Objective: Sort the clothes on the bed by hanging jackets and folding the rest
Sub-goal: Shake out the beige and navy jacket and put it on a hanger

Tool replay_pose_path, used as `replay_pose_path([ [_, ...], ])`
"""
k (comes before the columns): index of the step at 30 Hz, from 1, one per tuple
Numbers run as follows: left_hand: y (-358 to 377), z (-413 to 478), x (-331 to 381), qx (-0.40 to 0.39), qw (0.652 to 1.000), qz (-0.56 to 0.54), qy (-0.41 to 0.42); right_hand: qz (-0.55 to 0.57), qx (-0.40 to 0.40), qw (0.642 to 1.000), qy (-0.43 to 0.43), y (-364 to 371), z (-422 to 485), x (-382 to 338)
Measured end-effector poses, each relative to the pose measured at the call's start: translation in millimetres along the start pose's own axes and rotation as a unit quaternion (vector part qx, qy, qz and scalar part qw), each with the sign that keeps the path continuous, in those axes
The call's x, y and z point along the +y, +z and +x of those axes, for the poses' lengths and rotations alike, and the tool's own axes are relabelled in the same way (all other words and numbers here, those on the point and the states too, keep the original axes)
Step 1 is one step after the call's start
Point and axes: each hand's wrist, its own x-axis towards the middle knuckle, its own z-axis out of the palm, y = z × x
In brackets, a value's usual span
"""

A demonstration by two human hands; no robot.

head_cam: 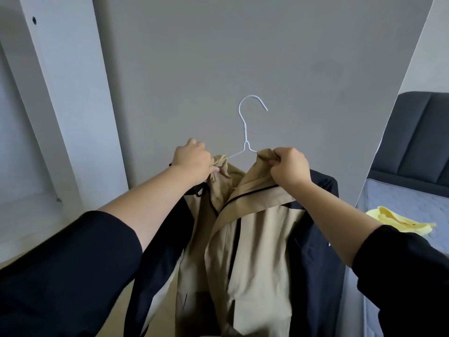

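A beige jacket with black sleeves and black zip trim (255,239) hangs in front of me on a white wire hanger (246,132), whose hook points up in free air before a grey wall. My left hand (192,160) grips the jacket's left collar and shoulder over the hanger arm. My right hand (289,167) pinches the right collar edge over the other arm. The hanger's shoulders are hidden under the cloth.
A white door frame (56,98) stands at the left. At the right edge a bed (398,203) with a dark grey padded headboard (422,137) carries a yellow garment (393,221) on its grey-blue cover.
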Motion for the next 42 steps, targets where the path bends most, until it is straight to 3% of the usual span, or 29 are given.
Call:
replay_pose_path([
  [2, -18.2, -1.0, 3.9, 0.015, 1.000, 0.012, -0.015, 0.005, 0.027, 1.000, 0.011, -4.2, 0.3, -0.6],
  [4, -29.5, -4.1, 10.6, 0.095, 0.990, -0.080, -0.062, 0.012, 0.071, 0.997, 0.020, -11.7, 5.7, -3.1],
  [7, -14.7, -32.9, 45.9, 0.306, 0.899, -0.293, -0.113, 0.011, 0.088, 0.996, 0.016, -15.5, 10.2, -5.6],
  [8, -0.8, -47.7, 63.2, 0.306, 0.889, -0.324, -0.109, 0.015, 0.077, 0.997, 0.016, -12.4, 7.2, -6.1],
  [9, 13.6, -61.9, 79.8, 0.263, 0.904, -0.326, -0.090, 0.023, 0.063, 0.998, 0.020, -6.5, 0.6, -4.9],
  [12, 57.4, -78.6, 87.1, 0.080, 0.974, -0.210, -0.005, 0.044, 0.044, 0.997, 0.038, 16.1, -25.5, 8.5],
  [14, 68.3, -77.4, 64.7, 0.036, 0.974, -0.212, 0.069, 0.071, 0.037, 0.995, 0.051, 24.7, -35.8, 22.9],
  [16, 64.1, -77.0, 45.3, 0.080, 0.941, -0.300, 0.138, 0.100, 0.019, 0.993, 0.054, 25.3, -36.0, 36.1],
  [18, 58.8, -69.3, 31.3, 0.172, 0.911, -0.356, 0.116, 0.132, 0.006, 0.990, 0.041, 21.2, -32.8, 41.7],
  [19, 54.7, -60.6, 23.7, 0.164, 0.915, -0.357, 0.085, 0.147, 0.005, 0.989, 0.032, 18.1, -31.1, 41.3],
  [21, 45.1, -42.0, 11.1, -0.028, 0.933, -0.356, 0.041, 0.163, 0.010, 0.987, 0.003, 11.9, -29.3, 36.9],
  [22, 41.8, -36.2, 9.9, -0.121, 0.924, -0.361, 0.034, 0.164, 0.009, 0.986, -0.011, 10.2, -28.8, 35.1],
  [23, 41.0, -32.3, 10.8, -0.157, 0.915, -0.370, 0.033, 0.164, 0.008, 0.986, -0.020, 9.1, -28.3, 33.7],
  [24, 41.6, -29.7, 13.3, -0.137, 0.914, -0.380, 0.030, 0.158, 0.010, 0.987, -0.026, 8.7, -27.9, 31.8],
  [26, 39.5, -27.9, 17.5, -0.022, 0.914, -0.406, 0.001, 0.113, 0.037, 0.992, -0.038, 6.8, -26.3, 27.9],
  [28, 37.7, -27.1, 18.0, 0.078, 0.909, -0.408, -0.043, 0.060, 0.112, 0.991, -0.036, 2.3, -21.6, 27.1],
  [30, 36.4, -27.2, 17.9, 0.121, 0.904, -0.404, -0.067, 0.104, 0.205, 0.972, 0.046, -3.6, -21.9, 29.4],
  [32, 34.3, -26.8, 17.5, 0.136, 0.903, -0.398, -0.082, 0.203, 0.249, 0.932, 0.168, -0.3, -31.4, 34.2],
  [34, 31.8, -25.7, 16.9, 0.145, 0.900, -0.400, -0.094, 0.284, 0.187, 0.886, 0.315, 13.2, -49.0, 36.5],
  [36, 29.4, -24.7, 16.7, 0.154, 0.898, -0.401, -0.098, 0.377, 0.027, 0.829, 0.413, 33.7, -67.7, 34.3],
  [38, 26.7, -24.6, 17.8, 0.155, 0.898, -0.397, -0.106, 0.446, -0.088, 0.793, 0.407, 46.1, -74.4, 29.3],
  [42, 22.2, -17.5, 4.1, 0.162, 0.894, -0.384, -0.162, 0.548, -0.020, 0.782, 0.295, 41.0, -58.1, 19.8],
])
